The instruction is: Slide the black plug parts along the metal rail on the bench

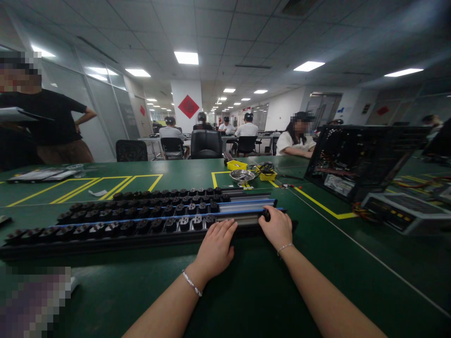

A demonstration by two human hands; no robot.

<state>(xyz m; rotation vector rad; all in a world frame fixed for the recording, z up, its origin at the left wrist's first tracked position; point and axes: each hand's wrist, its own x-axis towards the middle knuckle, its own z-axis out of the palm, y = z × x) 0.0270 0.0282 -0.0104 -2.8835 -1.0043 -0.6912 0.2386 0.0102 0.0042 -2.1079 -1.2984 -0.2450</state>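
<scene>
Long black track rails with silver channels and blue edges lie side by side across the table, carrying rows of small black plug adapters (183, 223) with metal parts on top. My left hand (216, 246) lies palm down on the front rail (243, 219), fingers stretched out, just right of the last adapter in that row. At the rail's right end, my right hand (280, 226) has its thumb and fingers closed around a small black piece (267, 214), which looks like another adapter. Much of that piece is hidden by the fingers.
Behind the rails stand a round metal bowl (242, 175), a yellow tray (237, 165) and a yellow bin with cables (267, 172). To the right are an open computer case (359, 159) and a power supply (405, 211). Several people sit beyond; one stands at left.
</scene>
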